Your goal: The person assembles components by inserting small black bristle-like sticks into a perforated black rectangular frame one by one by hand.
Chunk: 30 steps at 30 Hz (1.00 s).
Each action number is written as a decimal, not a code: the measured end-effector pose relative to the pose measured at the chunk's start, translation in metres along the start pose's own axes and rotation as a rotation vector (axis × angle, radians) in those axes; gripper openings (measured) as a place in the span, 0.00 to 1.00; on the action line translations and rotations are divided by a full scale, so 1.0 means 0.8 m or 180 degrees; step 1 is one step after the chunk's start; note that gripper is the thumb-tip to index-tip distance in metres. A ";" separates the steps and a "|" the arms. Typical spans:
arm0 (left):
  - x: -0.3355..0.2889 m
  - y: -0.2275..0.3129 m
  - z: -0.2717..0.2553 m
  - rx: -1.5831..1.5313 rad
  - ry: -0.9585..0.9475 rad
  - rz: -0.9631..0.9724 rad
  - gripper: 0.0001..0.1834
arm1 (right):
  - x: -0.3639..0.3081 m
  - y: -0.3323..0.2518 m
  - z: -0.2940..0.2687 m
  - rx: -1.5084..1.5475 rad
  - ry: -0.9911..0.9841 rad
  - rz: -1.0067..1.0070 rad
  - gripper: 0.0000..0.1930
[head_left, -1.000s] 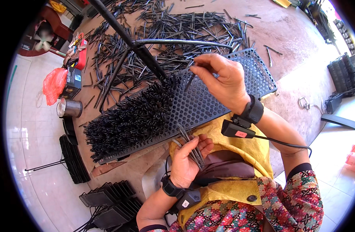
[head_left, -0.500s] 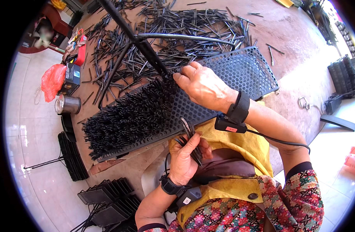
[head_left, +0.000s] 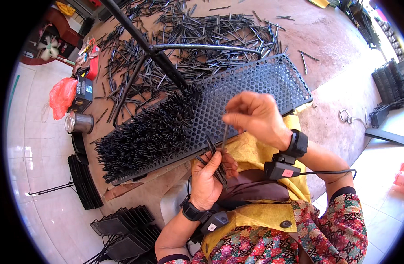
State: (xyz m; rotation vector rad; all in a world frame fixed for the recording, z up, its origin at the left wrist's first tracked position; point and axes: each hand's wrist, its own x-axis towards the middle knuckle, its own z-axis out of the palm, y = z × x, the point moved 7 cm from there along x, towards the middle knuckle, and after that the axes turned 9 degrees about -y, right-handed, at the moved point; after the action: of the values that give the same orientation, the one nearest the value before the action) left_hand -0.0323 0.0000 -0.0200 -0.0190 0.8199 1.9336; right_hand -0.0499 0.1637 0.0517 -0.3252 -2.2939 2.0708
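A perforated black rectangular board (head_left: 259, 81) lies slanted across the table in front of me. Dense tufts of black strips (head_left: 149, 132) cover its left part, while bare round holes show on the right. A black rod frame (head_left: 136, 33) rises from behind the board. Close to the board's near edge, my left hand (head_left: 205, 182) is closed around a small bundle of dark flat strips (head_left: 219, 172). Just above it, my right hand (head_left: 257, 116) pinches one thin strip (head_left: 225, 134) between thumb and finger; the strip's lower end reaches the bundle.
A large loose pile of black strips (head_left: 210, 37) spreads behind the board. At left stand a clear jar (head_left: 81, 122), a dark box (head_left: 84, 90) and a pinkish-red plastic bag (head_left: 62, 97). Black tufted boards (head_left: 85, 180) and stacked black pans (head_left: 122, 220) sit below the table.
My right hand has come away from the edge of the tufts, moving right and down toward the bundle, and now pinches a strip. My left hand has stayed nearly in place.
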 end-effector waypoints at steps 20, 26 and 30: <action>-0.005 -0.003 -0.010 -0.0312 0.0354 0.0117 0.09 | 0.052 -0.055 0.058 -0.3359 0.0065 -0.2770 0.07; -0.005 0.000 -0.003 -0.0265 0.0295 0.0181 0.06 | 0.024 -0.040 0.048 -0.1802 -0.0324 -0.1393 0.14; -0.006 0.002 0.005 0.0139 0.0246 0.0204 0.06 | 0.008 -0.008 0.041 -0.1097 -0.0758 -0.0713 0.06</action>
State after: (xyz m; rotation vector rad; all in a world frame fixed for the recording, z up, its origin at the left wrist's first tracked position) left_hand -0.0299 -0.0017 -0.0141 -0.0418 0.9237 1.9849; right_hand -0.0622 0.1320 0.0534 0.1771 -2.6783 1.6871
